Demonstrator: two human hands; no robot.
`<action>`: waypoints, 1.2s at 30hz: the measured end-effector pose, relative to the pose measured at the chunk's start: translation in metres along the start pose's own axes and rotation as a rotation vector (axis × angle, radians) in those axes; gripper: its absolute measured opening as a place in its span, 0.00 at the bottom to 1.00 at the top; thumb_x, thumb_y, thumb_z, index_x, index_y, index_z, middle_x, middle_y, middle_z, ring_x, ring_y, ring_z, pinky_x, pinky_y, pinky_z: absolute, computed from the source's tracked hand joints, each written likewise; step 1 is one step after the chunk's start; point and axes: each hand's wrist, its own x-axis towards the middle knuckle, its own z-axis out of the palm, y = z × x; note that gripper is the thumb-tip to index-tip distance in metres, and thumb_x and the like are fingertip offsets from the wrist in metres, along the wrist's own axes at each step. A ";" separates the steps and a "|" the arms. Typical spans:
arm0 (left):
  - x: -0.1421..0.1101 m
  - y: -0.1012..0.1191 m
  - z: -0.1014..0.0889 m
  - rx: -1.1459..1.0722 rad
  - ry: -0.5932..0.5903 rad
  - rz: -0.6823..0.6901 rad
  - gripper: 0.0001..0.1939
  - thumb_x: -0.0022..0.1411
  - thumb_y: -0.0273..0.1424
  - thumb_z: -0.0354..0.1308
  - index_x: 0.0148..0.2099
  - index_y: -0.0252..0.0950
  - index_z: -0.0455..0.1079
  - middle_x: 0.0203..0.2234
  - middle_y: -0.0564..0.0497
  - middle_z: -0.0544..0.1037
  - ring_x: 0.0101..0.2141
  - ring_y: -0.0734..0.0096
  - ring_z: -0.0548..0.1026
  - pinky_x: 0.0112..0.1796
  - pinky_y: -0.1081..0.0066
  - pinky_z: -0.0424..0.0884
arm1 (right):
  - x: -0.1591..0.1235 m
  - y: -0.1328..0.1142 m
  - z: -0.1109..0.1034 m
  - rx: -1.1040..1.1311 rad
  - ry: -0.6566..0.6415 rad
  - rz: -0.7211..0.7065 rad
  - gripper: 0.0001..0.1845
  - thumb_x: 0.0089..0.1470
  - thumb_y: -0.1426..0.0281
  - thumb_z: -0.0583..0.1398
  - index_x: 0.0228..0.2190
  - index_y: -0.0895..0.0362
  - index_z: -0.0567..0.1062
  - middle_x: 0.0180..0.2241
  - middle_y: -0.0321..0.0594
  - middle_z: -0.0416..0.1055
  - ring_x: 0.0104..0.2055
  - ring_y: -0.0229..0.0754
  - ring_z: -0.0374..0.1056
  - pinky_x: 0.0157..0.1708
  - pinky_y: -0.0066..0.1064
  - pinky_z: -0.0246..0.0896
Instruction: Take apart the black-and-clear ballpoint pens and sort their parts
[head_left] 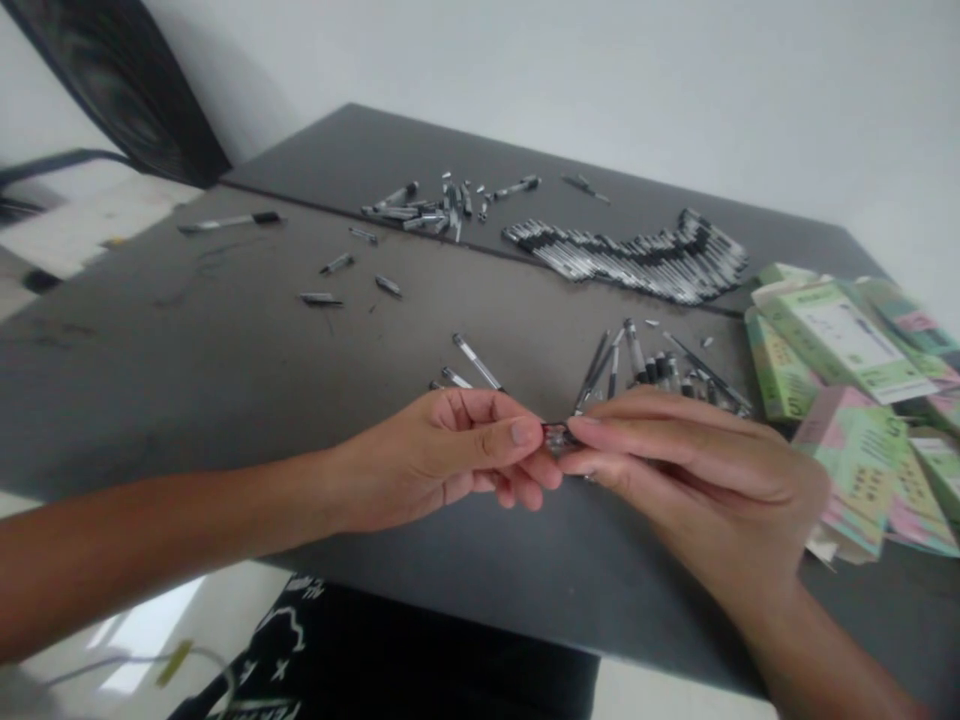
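Note:
Over the front part of the table, my left hand point(465, 445) and my right hand point(697, 460) meet fingertip to fingertip. Between them shows a short dark and clear pen part point(556, 437), pinched by the thumb and fingers of both hands. Most of it is hidden by my fingers, so I cannot tell whether it is one piece or two joined. Just beyond my right hand lies a loose heap of pen parts point(660, 370), partly covered by it. Past my left fingers, a clear pen barrel point(478, 360) rests on the table.
A long row of pens point(637, 260) lies side by side farther back. Left of it are a pile of short pen parts point(427, 210) and several scattered pieces. One pen point(231, 223) lies far left. Green and pink cardboard boxes point(847, 340) crowd the right side of the grey table point(247, 340).

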 end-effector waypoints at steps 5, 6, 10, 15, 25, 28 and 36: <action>-0.001 0.000 0.001 -0.083 -0.030 -0.050 0.09 0.70 0.36 0.72 0.41 0.35 0.84 0.34 0.54 0.89 0.33 0.81 0.86 0.35 0.83 0.79 | -0.001 -0.003 0.002 -0.078 0.009 -0.032 0.21 0.58 0.78 0.73 0.48 0.44 0.88 0.41 0.36 0.87 0.36 0.41 0.82 0.35 0.31 0.80; -0.001 0.001 0.001 -0.088 -0.032 -0.055 0.09 0.70 0.36 0.72 0.41 0.35 0.84 0.34 0.54 0.89 0.33 0.81 0.86 0.35 0.83 0.79 | -0.002 -0.004 0.002 -0.078 0.012 -0.033 0.21 0.58 0.78 0.73 0.49 0.44 0.88 0.41 0.36 0.87 0.36 0.41 0.82 0.35 0.31 0.80; -0.003 0.003 0.004 -0.082 -0.026 -0.062 0.09 0.70 0.35 0.72 0.40 0.34 0.83 0.33 0.55 0.89 0.32 0.81 0.86 0.35 0.83 0.79 | -0.004 -0.005 0.003 -0.056 -0.002 -0.034 0.21 0.57 0.79 0.72 0.50 0.47 0.88 0.41 0.37 0.87 0.38 0.41 0.82 0.35 0.32 0.80; -0.004 0.004 0.006 -0.078 -0.006 -0.066 0.08 0.68 0.34 0.73 0.40 0.34 0.83 0.32 0.55 0.88 0.33 0.79 0.87 0.35 0.83 0.78 | -0.003 -0.006 0.002 -0.034 -0.012 -0.064 0.21 0.57 0.82 0.71 0.48 0.50 0.88 0.41 0.38 0.86 0.38 0.41 0.82 0.35 0.31 0.79; -0.006 0.005 0.008 -0.043 0.064 -0.071 0.09 0.67 0.34 0.75 0.38 0.33 0.83 0.31 0.52 0.87 0.32 0.77 0.86 0.35 0.81 0.77 | 0.001 -0.008 0.000 -0.077 -0.079 -0.057 0.15 0.59 0.79 0.70 0.42 0.48 0.88 0.39 0.39 0.86 0.37 0.43 0.82 0.35 0.35 0.81; -0.005 0.003 0.007 -0.041 0.059 -0.073 0.09 0.67 0.34 0.74 0.39 0.33 0.82 0.31 0.52 0.87 0.32 0.77 0.86 0.35 0.81 0.77 | 0.001 -0.006 0.002 -0.046 -0.061 -0.054 0.15 0.58 0.79 0.71 0.43 0.48 0.88 0.39 0.39 0.86 0.37 0.42 0.82 0.35 0.34 0.80; -0.004 -0.011 0.008 -0.109 0.005 -0.078 0.15 0.69 0.43 0.71 0.42 0.35 0.83 0.35 0.51 0.88 0.32 0.77 0.86 0.34 0.81 0.75 | -0.004 0.004 0.017 0.046 0.149 -0.039 0.18 0.56 0.77 0.74 0.47 0.48 0.89 0.37 0.39 0.87 0.32 0.41 0.82 0.33 0.31 0.80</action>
